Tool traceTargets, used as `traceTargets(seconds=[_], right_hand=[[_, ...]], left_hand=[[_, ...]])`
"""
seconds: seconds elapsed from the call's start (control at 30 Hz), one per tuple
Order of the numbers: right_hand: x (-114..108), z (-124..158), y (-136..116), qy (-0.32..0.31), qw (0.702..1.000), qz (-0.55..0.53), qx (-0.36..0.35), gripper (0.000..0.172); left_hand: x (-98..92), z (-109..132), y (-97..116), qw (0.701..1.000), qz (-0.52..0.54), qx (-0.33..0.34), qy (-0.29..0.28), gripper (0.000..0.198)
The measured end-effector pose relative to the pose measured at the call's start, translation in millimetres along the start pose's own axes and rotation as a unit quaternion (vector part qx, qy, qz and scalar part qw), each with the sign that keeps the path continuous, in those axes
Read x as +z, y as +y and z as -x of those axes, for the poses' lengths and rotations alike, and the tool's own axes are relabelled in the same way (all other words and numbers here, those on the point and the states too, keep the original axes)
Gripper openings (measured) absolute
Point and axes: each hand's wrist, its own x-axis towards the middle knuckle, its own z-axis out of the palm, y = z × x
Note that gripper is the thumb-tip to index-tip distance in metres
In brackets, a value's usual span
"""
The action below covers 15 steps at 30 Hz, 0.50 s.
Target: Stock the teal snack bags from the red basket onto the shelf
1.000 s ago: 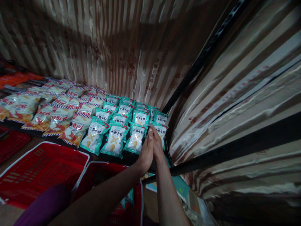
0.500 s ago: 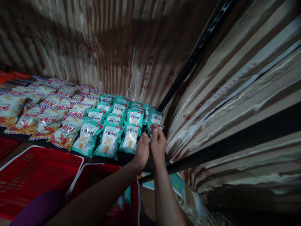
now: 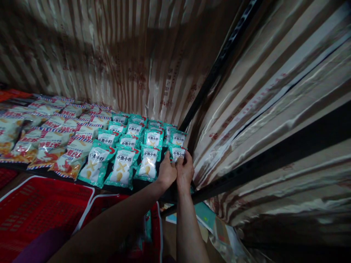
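Observation:
A teal and white snack bag (image 3: 177,150) stands at the right end of the shelf, its lower part covered by my hands. My right hand (image 3: 185,170) grips its lower right side, fingers bent, with the thumb over the front. At the lower left of the same bag, my left hand (image 3: 168,171) is closed against it, thumb pointing up; its other fingertips are hidden. Left of my hands, another teal bag (image 3: 148,162) leans in the front row. Several more of this kind, such as one teal bag (image 3: 153,137), stand in rows behind.
White and red snack bags (image 3: 72,155) fill the shelf further left. Below stand a red basket (image 3: 46,208) and a second red basket (image 3: 160,233) with teal bags inside. A black metal post (image 3: 203,96) and a dark rail (image 3: 263,157) flank the right; striped sheeting (image 3: 131,54) hangs behind.
My hands have come closer together around the bag, and more of its front now shows above my fingers. The view has shifted slightly, moving the shelf a little left and down.

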Motion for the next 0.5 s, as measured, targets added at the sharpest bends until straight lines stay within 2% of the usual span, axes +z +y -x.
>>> traceTargets(seconds=[0.2,0.37,0.5], right_hand=[[10.8,-18.0,-1.1,0.066,0.996,-0.065,0.017,0.051],[21.0,-26.0,5.7,0.055,0.996,-0.039,0.053,0.054],[22.1,-29.7,6.5,0.047,0.997,-0.03,0.053,0.055]], left_hand=[[4.6,-17.0,14.2,0.998,-0.036,0.036,0.027,0.052],[8.3,-33.1,10.6,0.996,-0.085,0.005,0.03,0.056],[10.4,-37.5,5.0,0.998,-0.05,-0.027,0.025,0.054]])
